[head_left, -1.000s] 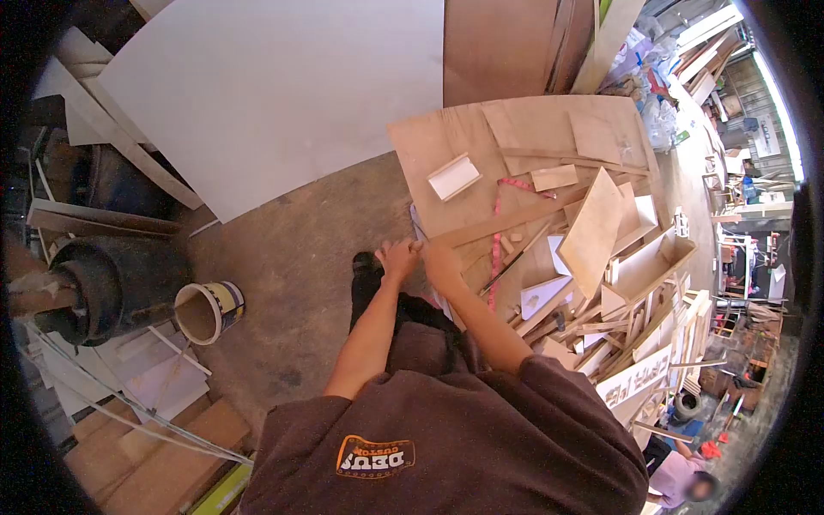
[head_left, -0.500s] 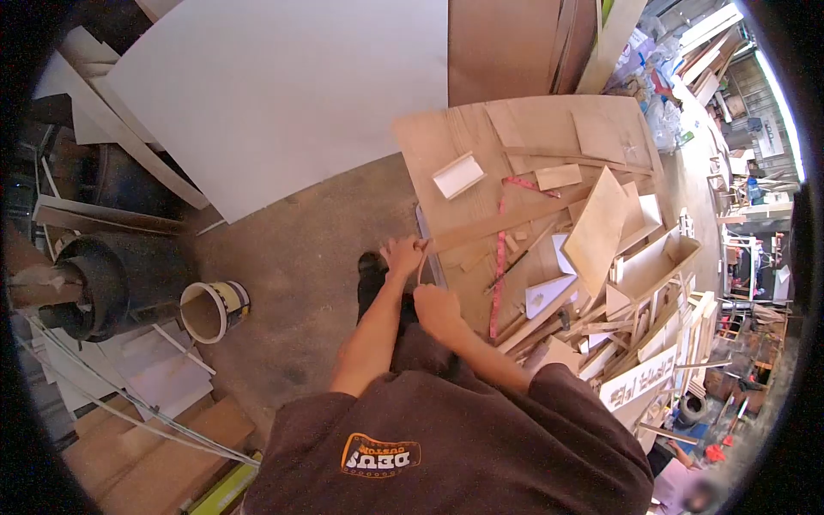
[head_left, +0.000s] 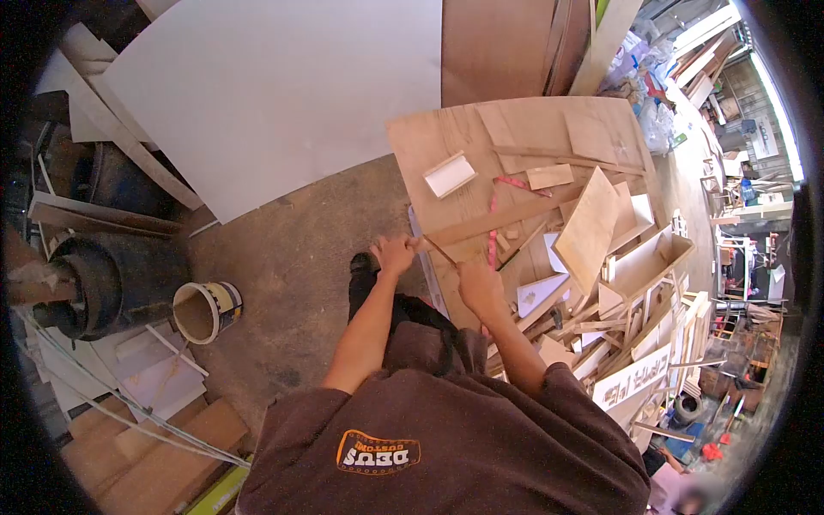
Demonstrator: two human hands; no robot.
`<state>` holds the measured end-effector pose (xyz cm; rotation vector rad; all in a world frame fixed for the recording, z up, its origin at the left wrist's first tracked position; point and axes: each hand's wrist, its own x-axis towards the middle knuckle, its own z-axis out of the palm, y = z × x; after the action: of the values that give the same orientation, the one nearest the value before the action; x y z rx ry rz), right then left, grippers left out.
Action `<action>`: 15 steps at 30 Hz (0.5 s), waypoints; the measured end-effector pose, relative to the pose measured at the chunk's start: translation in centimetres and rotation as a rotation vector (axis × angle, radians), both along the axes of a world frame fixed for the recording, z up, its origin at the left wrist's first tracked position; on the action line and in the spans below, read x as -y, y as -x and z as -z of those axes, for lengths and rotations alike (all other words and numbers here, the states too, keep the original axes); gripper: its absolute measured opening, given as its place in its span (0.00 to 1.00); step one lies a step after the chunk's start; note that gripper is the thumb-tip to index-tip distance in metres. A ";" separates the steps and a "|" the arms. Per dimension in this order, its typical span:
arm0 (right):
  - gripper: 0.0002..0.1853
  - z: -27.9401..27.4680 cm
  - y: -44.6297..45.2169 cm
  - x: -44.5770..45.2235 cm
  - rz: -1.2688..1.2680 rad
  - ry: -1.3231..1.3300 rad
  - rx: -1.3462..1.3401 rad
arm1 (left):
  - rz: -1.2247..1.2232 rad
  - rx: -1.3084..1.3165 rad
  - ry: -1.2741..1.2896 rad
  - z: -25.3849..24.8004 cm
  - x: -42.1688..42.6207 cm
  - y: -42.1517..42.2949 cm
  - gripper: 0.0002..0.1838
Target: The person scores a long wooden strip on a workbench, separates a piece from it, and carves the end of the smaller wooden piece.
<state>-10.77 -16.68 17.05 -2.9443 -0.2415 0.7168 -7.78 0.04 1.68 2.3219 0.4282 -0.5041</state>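
Observation:
My left hand (head_left: 395,255) is at the near edge of the plywood-topped table (head_left: 427,146), its fingertips by the end of a long plank (head_left: 489,221). The fingers look closed around something small that I cannot make out. My right hand (head_left: 478,287) is a fist around a thin brown stick (head_left: 441,250), which slants from the fist toward the left hand. Whether the stick is a tool handle or a wood strip does not show. A red measuring tape (head_left: 493,219) lies across the table beyond my right hand.
A small white-faced wooden piece (head_left: 450,176) lies on the table. Offcuts and a wooden box (head_left: 648,266) pile up at the right. A bucket (head_left: 206,311) stands on the floor at left, near a dark cylinder (head_left: 86,287). A large white sheet (head_left: 292,86) stands ahead.
My right hand has moved right and slightly up, away from my left hand, with the thin stick now slanting between them. My left hand has stayed near the table edge.

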 end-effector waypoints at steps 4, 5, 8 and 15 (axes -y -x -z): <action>0.09 6.6 -1.8 -3.5 -0.048 -0.045 0.084 | 0.012 0.031 -0.010 0.5 -0.1 0.2 0.18; 0.09 7.3 -2.4 -4.3 -0.016 -0.040 0.109 | 0.009 0.007 0.018 0.5 0.0 0.1 0.17; 0.09 4.9 -3.5 -4.6 -0.100 0.009 0.024 | 0.032 0.005 0.003 0.5 0.1 0.2 0.17; 0.09 0.2 0.3 0.5 0.003 -0.057 0.030 | 0.021 0.018 -0.015 1.1 0.1 -0.1 0.17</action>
<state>-11.04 -17.18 16.85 -2.9025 -0.2562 0.6552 -7.70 -0.01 0.59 2.3462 0.4011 -0.4906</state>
